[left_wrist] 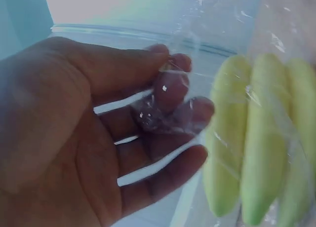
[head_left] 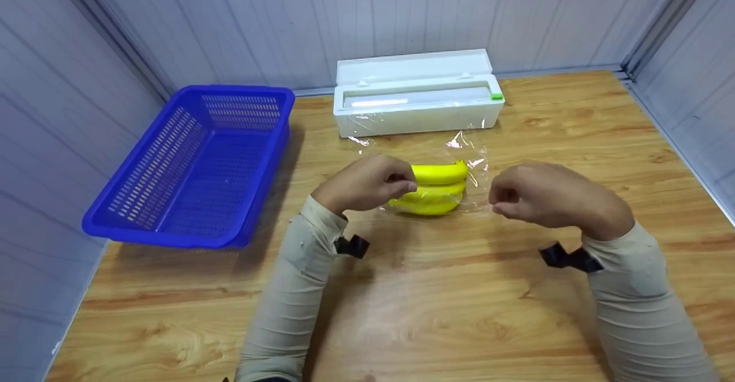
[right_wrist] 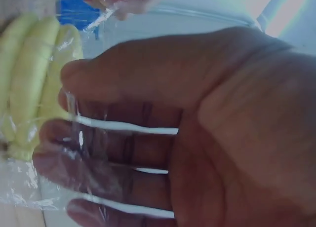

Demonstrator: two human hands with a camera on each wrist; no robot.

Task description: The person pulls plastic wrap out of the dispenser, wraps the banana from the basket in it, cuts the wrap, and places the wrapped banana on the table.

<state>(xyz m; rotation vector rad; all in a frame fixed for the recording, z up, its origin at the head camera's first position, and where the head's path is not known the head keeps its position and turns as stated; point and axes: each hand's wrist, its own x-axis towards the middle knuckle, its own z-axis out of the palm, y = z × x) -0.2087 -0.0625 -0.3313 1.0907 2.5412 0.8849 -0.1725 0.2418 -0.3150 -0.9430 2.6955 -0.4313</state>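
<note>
A bunch of yellow bananas (head_left: 433,203) lies on the table between my hands, under a thin sheet of clear cling film (head_left: 459,142). My left hand (head_left: 367,184), at the left end of the bunch, pinches the film between thumb and fingertips. In the left wrist view the film bunches over the fingers (left_wrist: 170,89). To the right of the bananas, my right hand (head_left: 554,195) pinches the film's other side. The right wrist view shows film draped across its fingers (right_wrist: 79,175), with the bananas (right_wrist: 32,74) beyond.
Behind the bananas stands a long white cling film box (head_left: 419,122), its lid raised and a green piece (head_left: 496,96) at its right end. A blue plastic basket (head_left: 267,175) is on the left. Panel walls (head_left: 402,14) border the wooden table (head_left: 459,324).
</note>
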